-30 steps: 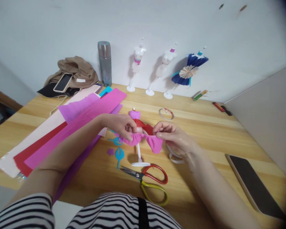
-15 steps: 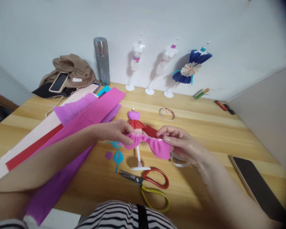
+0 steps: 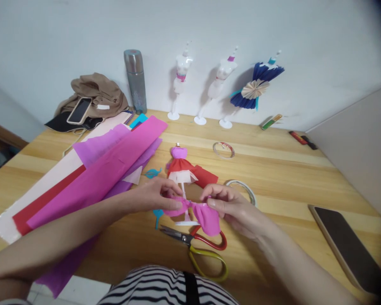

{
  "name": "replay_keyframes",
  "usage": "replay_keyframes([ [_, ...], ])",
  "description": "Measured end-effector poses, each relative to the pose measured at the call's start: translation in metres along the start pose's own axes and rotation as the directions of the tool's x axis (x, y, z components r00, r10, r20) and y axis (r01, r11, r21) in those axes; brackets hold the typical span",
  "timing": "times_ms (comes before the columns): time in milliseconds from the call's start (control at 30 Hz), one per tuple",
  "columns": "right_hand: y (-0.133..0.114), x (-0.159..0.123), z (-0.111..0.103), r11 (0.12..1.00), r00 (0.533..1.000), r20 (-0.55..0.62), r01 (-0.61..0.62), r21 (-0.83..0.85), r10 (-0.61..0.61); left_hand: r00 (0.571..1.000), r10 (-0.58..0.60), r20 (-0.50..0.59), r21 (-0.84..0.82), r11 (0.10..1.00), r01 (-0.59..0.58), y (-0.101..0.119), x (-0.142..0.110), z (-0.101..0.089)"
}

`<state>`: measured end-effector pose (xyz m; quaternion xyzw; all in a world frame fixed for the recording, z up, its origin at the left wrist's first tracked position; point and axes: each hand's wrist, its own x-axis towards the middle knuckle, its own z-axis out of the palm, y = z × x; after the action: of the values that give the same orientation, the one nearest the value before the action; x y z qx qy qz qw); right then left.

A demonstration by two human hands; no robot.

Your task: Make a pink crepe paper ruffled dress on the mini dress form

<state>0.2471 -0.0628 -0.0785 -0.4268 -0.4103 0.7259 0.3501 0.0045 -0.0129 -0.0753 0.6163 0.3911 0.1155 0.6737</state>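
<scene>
Between my two hands hangs a gathered strip of pink crepe paper (image 3: 206, 219). My left hand (image 3: 160, 195) pinches its left end, and my right hand (image 3: 230, 205) pinches it by the top edge on the right. Just beyond stands a small dress form (image 3: 179, 153) with a purple top, a red ruffle (image 3: 180, 166) and a pale layer below it. The strip hides part of the form's white stand (image 3: 183, 190). Scissors (image 3: 186, 239) with one red and one yellow handle lie close below my hands. Blue leaf-shaped paper pieces (image 3: 153, 173) are left of the form.
Sheets of coloured crepe paper (image 3: 114, 159) cover the left side. A roll of tape (image 3: 246, 188) and a phone (image 3: 343, 245) lie at right. Along the wall stand a flask (image 3: 136, 82), two white dress forms (image 3: 182, 80) and one in blue paper (image 3: 263, 76).
Both hands have moved down and toward me with the pink strip, away from the dress form. The red ruffle and pale layer now show more fully, as does the tape roll.
</scene>
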Motion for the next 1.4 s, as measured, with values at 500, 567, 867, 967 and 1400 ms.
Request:
replay_keyframes([
  [500,-0.001,0.004,0.0,0.971,0.995,0.043,-0.097,0.22,0.09,0.984,0.089,0.152,-0.198,0.978,-0.058,0.008,0.001,0.007],
  [567,0.0,0.004,0.0,0.967,0.995,0.045,-0.095,0.237,0.087,0.989,0.059,0.139,-0.257,0.966,-0.021,0.008,0.001,0.008],
  [867,0.007,0.003,-0.005,0.988,0.99,-0.124,-0.052,0.146,0.071,0.983,-0.14,0.122,-0.34,0.924,0.174,0.006,0.001,0.008],
  [967,0.012,0.002,-0.009,0.985,0.989,-0.13,-0.05,0.164,0.072,0.98,-0.155,0.125,-0.347,0.919,0.189,0.004,0.002,0.007],
  [1400,0.02,0.001,-0.005,0.998,0.969,-0.245,0.021,0.066,-0.004,0.937,-0.277,-0.211,-0.461,0.874,0.155,-0.012,-0.001,0.014],
])
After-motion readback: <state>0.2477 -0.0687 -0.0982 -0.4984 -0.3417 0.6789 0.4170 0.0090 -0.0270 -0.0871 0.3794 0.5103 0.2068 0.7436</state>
